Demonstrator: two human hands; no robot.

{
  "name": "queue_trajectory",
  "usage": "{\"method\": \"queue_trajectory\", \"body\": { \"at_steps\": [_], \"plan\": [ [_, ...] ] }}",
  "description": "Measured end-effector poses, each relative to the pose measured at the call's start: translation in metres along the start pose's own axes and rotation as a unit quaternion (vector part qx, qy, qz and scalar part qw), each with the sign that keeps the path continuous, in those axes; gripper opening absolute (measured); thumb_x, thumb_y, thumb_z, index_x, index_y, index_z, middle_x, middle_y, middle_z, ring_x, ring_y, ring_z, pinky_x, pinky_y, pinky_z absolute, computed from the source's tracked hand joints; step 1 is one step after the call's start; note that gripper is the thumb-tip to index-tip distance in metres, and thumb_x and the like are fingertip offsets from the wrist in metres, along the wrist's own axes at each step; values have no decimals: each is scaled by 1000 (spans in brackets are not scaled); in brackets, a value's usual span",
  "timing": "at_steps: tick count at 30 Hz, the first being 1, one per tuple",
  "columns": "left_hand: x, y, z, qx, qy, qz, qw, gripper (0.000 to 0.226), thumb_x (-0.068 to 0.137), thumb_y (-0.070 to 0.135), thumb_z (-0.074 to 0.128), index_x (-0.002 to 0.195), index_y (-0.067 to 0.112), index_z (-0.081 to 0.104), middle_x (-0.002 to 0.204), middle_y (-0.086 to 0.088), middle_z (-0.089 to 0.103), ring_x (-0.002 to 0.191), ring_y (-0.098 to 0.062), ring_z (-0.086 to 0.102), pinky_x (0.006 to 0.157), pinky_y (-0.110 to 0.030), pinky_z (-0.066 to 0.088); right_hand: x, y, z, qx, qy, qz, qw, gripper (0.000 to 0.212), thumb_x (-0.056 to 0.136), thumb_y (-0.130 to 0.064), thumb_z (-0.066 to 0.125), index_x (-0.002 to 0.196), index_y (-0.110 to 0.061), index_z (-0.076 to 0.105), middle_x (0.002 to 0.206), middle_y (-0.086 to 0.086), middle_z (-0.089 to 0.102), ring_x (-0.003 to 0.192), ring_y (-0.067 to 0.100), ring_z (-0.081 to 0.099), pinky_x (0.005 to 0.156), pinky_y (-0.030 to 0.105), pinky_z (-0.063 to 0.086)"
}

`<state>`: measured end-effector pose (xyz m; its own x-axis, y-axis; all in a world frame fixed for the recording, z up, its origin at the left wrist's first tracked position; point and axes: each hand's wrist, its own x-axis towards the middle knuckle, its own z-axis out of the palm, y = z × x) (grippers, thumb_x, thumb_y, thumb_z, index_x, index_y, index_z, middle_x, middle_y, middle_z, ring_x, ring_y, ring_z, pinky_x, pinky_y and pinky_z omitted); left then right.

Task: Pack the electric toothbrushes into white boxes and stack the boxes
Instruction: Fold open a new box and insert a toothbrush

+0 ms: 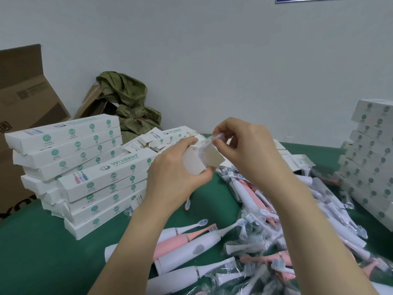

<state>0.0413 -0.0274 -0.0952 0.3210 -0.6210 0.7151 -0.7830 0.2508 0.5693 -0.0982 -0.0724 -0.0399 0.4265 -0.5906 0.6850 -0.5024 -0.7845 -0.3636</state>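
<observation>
Toothbrushes, smooth white and pink handles, many in crinkled clear wrap, lie heaped nearest you on the green table, which shows bare room only at your near left. Above them your left hand curls round a white box with its end flap open. Your right hand pinches a plastic-wrapped piece at that mouth. Beyond, the left stack and right stack of boxes hem you in.

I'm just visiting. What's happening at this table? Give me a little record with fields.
Left hand: grips open white box
Right hand: pinches plastic-wrapped piece at the box mouth
Loose toothbrushes: white and pink, heaped on green table
Box stacks: on both sides of the hands
Background: cardboard carton, green bag
</observation>
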Motion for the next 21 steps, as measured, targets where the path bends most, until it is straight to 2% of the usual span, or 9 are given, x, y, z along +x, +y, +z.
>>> {"method": "queue_trajectory", "body": {
  "at_steps": [4, 6, 9, 11, 14, 17, 19, 21],
  "plan": [
    [-1, 1, -1, -27, 20, -8, 999, 55, 59, 44, 79, 109, 31, 63, 89, 15, 65, 81, -10, 57, 76, -37, 52, -2, -2, 9, 70, 45, 20, 996, 9, 90, -13, 59, 86, -22, 60, 73, -16, 56, 60, -1, 52, 62, 8, 38],
    [-1, 2, -2, -44, 18, -12, 999, 56, 57, 46, 76, 109, 32, 63, 87, 19, 63, 81, -8, 56, 78, -38, 52, -2, -3, 9, 68, 45, 34, 996, 7, 91, -14, 59, 91, -18, 64, 76, -13, 59, 61, 3, 53, 64, 12, 40],
    [0, 3, -3, -66, 12, -14, 998, 57, 55, 47, 75, 109, 35, 63, 89, 26, 61, 83, -2, 55, 85, -40, 50, -2, -9, 7, -3, 40, 29, 999, 14, 95, -16, 54, 104, -16, 64, 90, -4, 65, 74, 18, 56, 74, 35, 47],
    [0, 2, -5, -85, 5, -7, 996, 58, 55, 47, 75, 111, 38, 62, 94, 28, 62, 88, 2, 57, 89, -35, 49, -2, -15, 2, -54, 44, 27, 997, 17, 97, -17, 50, 109, -16, 62, 98, 2, 67, 82, 27, 58, 74, 40, 48],
    [-1, -2, -8, -88, -1, 35, 996, 60, 57, 41, 77, 114, 32, 62, 100, 31, 60, 91, 10, 54, 85, -18, 45, -3, -16, -11, -84, 17, 32, 996, 16, 95, -18, 51, 104, -16, 64, 89, 3, 66, 78, 25, 57, 71, 35, 47],
    [-2, -1, -8, -77, -5, 82, 994, 61, 60, 35, 78, 118, 25, 62, 106, 30, 56, 92, 15, 51, 80, -4, 39, -4, -13, -27, -80, -16, 21, 996, 12, 91, -18, 56, 91, -16, 68, 72, -7, 61, 65, 11, 52, 60, 20, 39],
    [-2, 1, -6, -96, -3, 81, 992, 60, 60, 31, 79, 117, 25, 63, 105, 29, 58, 92, 15, 52, 79, -1, 36, -4, -15, -29, -50, 13, 5, 999, 10, 88, -17, 60, 86, -17, 70, 65, -15, 56, 60, 11, 50, 65, 12, 38],
    [-2, 2, -4, -131, 0, 55, 990, 58, 58, 30, 79, 114, 31, 62, 101, 29, 61, 91, 12, 56, 79, -2, 38, -4, -19, -24, -22, 24, -14, 999, 8, 86, -18, 63, 87, -20, 71, 67, -13, 59, 63, 9, 51, 66, 12, 39]
  ]
}}
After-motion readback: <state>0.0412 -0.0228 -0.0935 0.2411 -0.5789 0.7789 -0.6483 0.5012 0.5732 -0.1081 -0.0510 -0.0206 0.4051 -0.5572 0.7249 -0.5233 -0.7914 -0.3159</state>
